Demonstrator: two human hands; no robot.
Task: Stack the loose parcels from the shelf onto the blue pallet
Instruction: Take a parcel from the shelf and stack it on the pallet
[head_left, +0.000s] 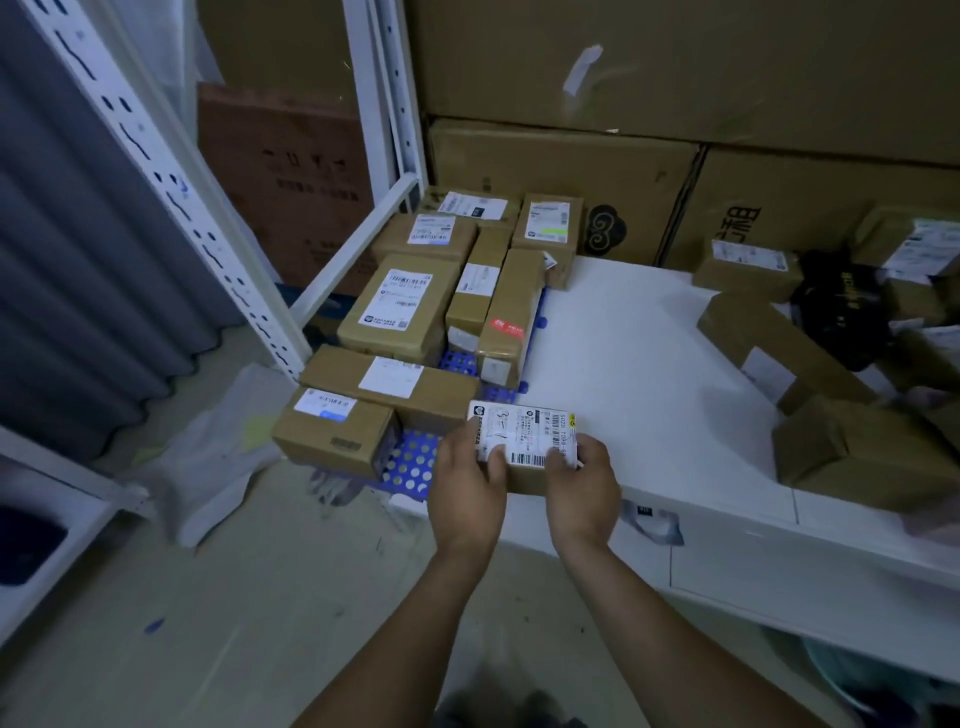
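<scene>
A small brown parcel (524, 436) with a white shipping label on top is held between both hands at the left front edge of the white shelf (623, 353). My left hand (467, 478) grips its left side, thumb on the label. My right hand (584, 478) grips its right side. Just left of it lies the blue perforated pallet (415, 462), low on the floor, carrying several labelled brown parcels (400, 312) laid flat. More loose parcels (857, 447) lie on the right part of the shelf.
Large cardboard cartons (566, 187) stand behind the shelf and pallet. A white slotted rack upright (171, 192) slants across the left, with a grey corrugated wall (62, 260) behind it. A black item (841, 306) sits among the right-hand parcels. Crumpled plastic (208, 467) lies on the floor.
</scene>
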